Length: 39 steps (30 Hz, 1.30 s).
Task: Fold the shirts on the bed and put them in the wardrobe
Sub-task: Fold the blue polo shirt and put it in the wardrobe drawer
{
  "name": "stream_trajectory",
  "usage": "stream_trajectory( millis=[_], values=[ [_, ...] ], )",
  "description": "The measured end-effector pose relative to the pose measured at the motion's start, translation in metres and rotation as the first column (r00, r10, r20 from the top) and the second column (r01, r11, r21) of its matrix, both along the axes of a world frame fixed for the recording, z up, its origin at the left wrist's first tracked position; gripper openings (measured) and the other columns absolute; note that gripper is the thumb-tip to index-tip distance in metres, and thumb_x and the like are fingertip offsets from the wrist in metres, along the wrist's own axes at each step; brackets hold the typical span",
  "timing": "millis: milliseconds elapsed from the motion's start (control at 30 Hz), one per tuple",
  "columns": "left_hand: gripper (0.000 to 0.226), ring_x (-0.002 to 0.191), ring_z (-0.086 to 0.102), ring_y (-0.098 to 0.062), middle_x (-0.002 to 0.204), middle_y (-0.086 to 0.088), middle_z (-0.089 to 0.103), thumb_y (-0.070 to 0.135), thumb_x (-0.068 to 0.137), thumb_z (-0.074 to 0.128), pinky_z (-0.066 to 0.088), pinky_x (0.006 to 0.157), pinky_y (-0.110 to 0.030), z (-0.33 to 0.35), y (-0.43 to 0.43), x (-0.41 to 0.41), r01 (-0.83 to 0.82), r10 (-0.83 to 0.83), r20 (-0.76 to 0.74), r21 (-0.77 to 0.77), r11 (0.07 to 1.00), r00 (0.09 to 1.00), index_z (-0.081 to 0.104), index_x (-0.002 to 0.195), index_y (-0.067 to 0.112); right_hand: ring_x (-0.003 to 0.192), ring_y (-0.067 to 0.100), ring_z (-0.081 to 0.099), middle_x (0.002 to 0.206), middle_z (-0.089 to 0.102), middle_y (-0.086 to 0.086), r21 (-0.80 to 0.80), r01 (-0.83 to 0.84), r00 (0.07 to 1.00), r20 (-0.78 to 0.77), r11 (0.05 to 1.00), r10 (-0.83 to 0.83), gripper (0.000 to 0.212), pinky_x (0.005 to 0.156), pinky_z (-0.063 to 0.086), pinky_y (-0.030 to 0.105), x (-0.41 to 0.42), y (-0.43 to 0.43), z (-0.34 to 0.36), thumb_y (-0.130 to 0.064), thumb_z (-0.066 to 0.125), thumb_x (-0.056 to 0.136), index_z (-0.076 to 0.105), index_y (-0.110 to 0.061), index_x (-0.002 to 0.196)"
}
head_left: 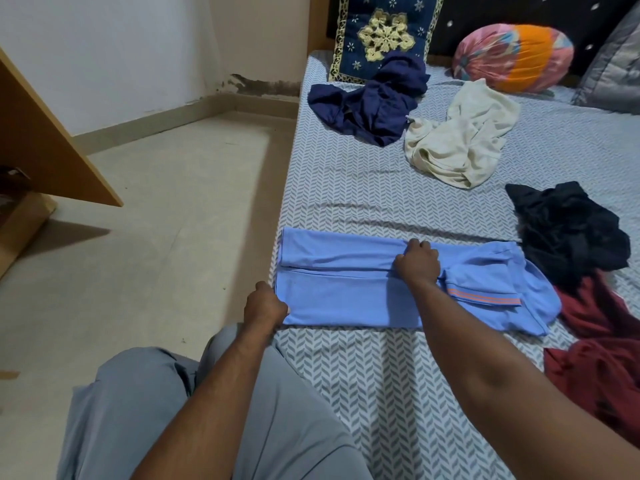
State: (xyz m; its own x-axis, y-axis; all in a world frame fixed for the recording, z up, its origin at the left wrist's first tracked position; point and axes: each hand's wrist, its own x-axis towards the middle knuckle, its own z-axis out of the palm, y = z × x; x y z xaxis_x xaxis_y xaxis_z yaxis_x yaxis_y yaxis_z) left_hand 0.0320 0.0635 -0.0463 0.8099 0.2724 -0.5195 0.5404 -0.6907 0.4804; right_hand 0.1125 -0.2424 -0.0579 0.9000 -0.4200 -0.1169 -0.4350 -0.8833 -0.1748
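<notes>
A light blue polo shirt [346,292] lies flat near the bed's left edge, its sides folded in lengthwise and its collar end to the right. My left hand [265,304] pinches the shirt's bottom hem at the bed edge. My right hand [417,263] grips the folded cloth near the shirt's middle. Unfolded shirts lie around: a navy one [374,102] at the back, a cream one [460,140] beside it, a black one [568,230] at the right, a maroon one [602,355] at the near right.
The bed [363,195] has a grey chevron sheet. A navy embroidered cushion [384,32], a pink and orange bolster [512,57] and a grey pillow [613,67] stand at the head. Bare floor [156,202] lies to the left, with a wooden door panel [45,140] at the far left.
</notes>
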Motion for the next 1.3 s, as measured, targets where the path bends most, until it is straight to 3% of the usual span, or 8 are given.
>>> stream_trajectory(
  millis=[200, 500, 667, 767, 967, 1067, 1167, 1300],
  values=[
    [0.047, 0.107, 0.058, -0.037, 0.118, -0.02, 0.06, 0.012, 0.077, 0.072, 0.047, 0.08, -0.034, 0.002, 0.001, -0.001, -0.015, 0.015, 0.012, -0.023, 1.0, 1.0, 0.047, 0.115, 0.0, 0.117, 0.042, 0.047, 0.127, 0.05, 0.022, 0.115, 0.019, 0.999, 0.025, 0.993, -0.022, 0.038, 0.095, 0.041, 0.042, 0.014, 0.013, 0.011, -0.017, 0.056, 0.085, 0.054, -0.002, 0.12],
    [0.037, 0.095, 0.062, -0.033, 0.107, -0.016, 0.063, 0.01, 0.073, 0.065, 0.047, 0.07, -0.029, 0.004, 0.008, 0.0, -0.069, 0.069, -0.006, -0.154, 0.986, 0.998, 0.051, 0.107, 0.004, 0.113, 0.037, 0.057, 0.122, 0.06, 0.022, 0.233, -0.379, 0.916, -0.042, 0.896, 0.398, 0.032, 0.09, 0.047, 0.04, 0.033, 0.157, 0.028, -0.017, 0.047, 0.09, 0.059, -0.002, 0.117],
    [0.037, 0.098, 0.062, -0.032, 0.107, -0.016, 0.066, 0.011, 0.074, 0.072, 0.046, 0.073, -0.031, 0.003, 0.014, 0.001, -0.061, 0.066, 0.008, -0.269, 0.961, 0.998, 0.059, 0.108, 0.005, 0.12, 0.031, 0.055, 0.128, 0.059, 0.013, 0.277, -0.368, 0.892, -0.164, 0.888, 0.421, 0.065, 0.089, 0.045, 0.036, 0.035, 0.232, 0.042, -0.05, 0.063, 0.086, 0.048, -0.006, 0.131],
    [0.047, 0.101, 0.063, -0.034, 0.11, -0.016, 0.068, 0.013, 0.07, 0.073, 0.05, 0.081, -0.035, 0.005, 0.014, 0.002, -0.085, 0.098, 0.018, -0.348, 0.933, 0.995, 0.062, 0.115, 0.004, 0.117, 0.028, 0.059, 0.123, 0.061, 0.01, 0.202, -0.347, 0.898, -0.212, 0.916, 0.387, 0.069, 0.079, 0.046, 0.031, 0.034, 0.246, 0.041, -0.036, 0.075, 0.076, 0.042, -0.007, 0.129],
    [0.044, 0.088, 0.067, -0.027, 0.093, -0.006, 0.072, 0.025, 0.048, 0.064, 0.055, 0.074, -0.039, 0.001, 0.002, -0.002, -0.132, 0.218, 0.117, -0.499, 0.857, 0.969, 0.069, 0.091, 0.016, 0.105, 0.03, 0.062, 0.106, 0.061, 0.014, 0.467, -0.113, 0.961, -0.172, 0.877, 0.215, 0.045, 0.078, 0.048, 0.034, 0.035, 0.227, 0.045, -0.022, 0.061, 0.084, 0.046, -0.004, 0.122],
    [0.04, 0.079, 0.061, -0.018, 0.089, -0.003, 0.07, 0.007, 0.071, 0.065, 0.042, 0.067, -0.023, 0.024, -0.019, -0.008, -0.013, 0.154, 0.27, -0.46, 0.888, 0.951, 0.069, 0.11, 0.016, 0.051, 0.021, 0.056, 0.066, 0.047, 0.013, 0.792, 0.2, 0.963, -0.268, 0.577, 0.035, 0.013, 0.049, 0.043, 0.025, 0.036, 0.188, 0.048, -0.011, 0.051, 0.089, 0.049, -0.003, 0.079],
    [0.045, 0.072, 0.055, -0.019, 0.077, -0.003, 0.06, -0.001, 0.075, 0.064, 0.042, 0.065, -0.026, 0.038, -0.046, -0.011, 0.101, 0.066, 0.385, -0.398, 0.912, 0.921, 0.066, 0.118, 0.012, 0.045, 0.02, 0.04, 0.051, 0.038, 0.008, 0.889, 0.347, 0.936, -0.35, 0.3, -0.045, 0.026, 0.044, 0.04, 0.025, 0.029, 0.146, 0.051, 0.003, 0.044, 0.086, 0.04, -0.008, 0.063],
    [0.039, 0.082, 0.058, -0.03, 0.087, -0.013, 0.058, 0.005, 0.08, 0.065, 0.044, 0.069, -0.035, 0.034, -0.076, -0.013, 0.312, -0.196, 0.379, -0.274, 0.91, 0.904, 0.061, 0.119, 0.01, 0.049, 0.019, 0.029, 0.058, 0.028, 0.004, 0.815, 0.36, 0.921, -0.389, 0.455, -0.03, 0.012, 0.051, 0.031, 0.031, 0.03, 0.114, 0.039, -0.001, 0.049, 0.084, 0.047, -0.009, 0.075]
  ],
)
